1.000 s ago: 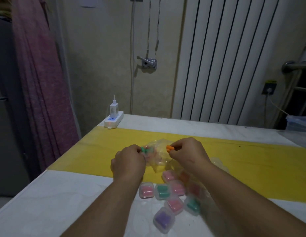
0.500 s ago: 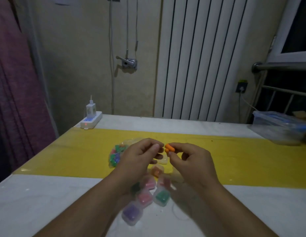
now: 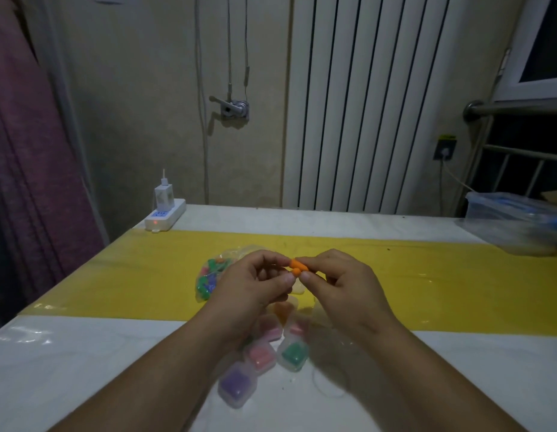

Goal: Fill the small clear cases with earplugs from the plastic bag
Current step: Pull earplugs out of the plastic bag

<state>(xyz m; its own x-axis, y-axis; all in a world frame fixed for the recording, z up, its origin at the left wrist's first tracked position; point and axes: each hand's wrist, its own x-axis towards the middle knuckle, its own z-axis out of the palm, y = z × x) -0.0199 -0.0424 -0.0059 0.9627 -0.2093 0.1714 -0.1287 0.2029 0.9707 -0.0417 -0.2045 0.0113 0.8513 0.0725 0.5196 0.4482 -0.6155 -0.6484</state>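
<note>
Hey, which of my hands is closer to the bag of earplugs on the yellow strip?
Left. The left hand sits just right of the plastic bag, overlapping its edge in this view; the right hand, pinching orange earplugs, is farther right, beyond the left hand.

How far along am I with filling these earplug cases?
Several cases by your wrists look filled: purple case, pink case, green case. Your right hand pinches orange earplugs, with your left hand close by. The plastic bag behind holds many more earplugs, so plenty remains.
</note>
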